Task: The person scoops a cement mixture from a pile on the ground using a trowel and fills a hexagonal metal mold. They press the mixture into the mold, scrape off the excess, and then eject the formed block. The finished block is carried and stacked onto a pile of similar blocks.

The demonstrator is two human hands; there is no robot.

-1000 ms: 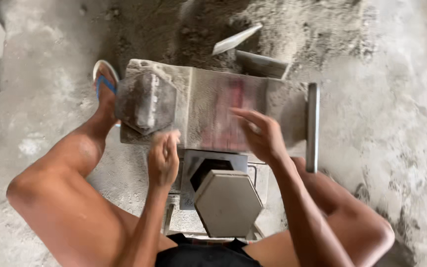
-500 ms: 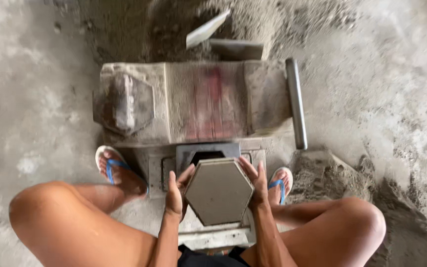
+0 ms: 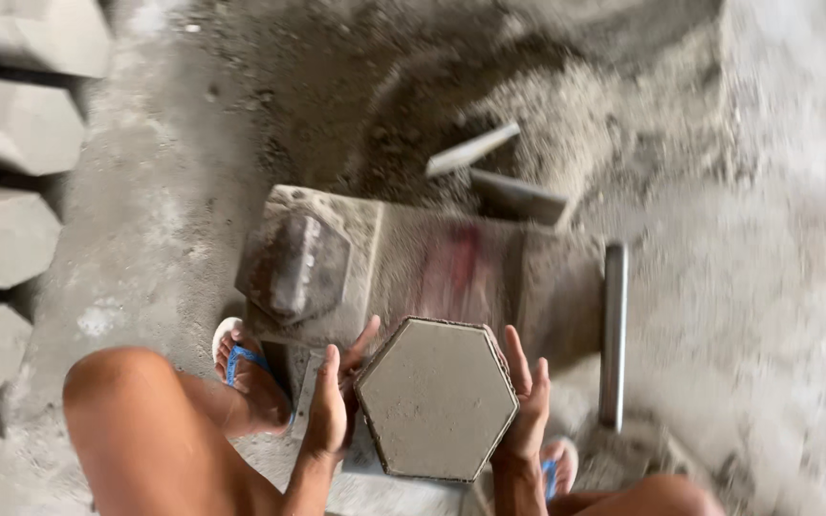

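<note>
We've lifted the hexagonal block (image 3: 437,398) off the metal press (image 3: 413,268); left hand (image 3: 329,406) and right hand (image 3: 526,413) clamp its opposite sides.

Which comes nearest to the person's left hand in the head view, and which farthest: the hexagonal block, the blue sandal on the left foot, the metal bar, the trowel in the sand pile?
From the left hand:
1. Hexagonal block, touching it, just to the right.
2. Blue sandal, just to the left.
3. Trowel, above in the sand pile.
4. Metal bar, far right.
</note>
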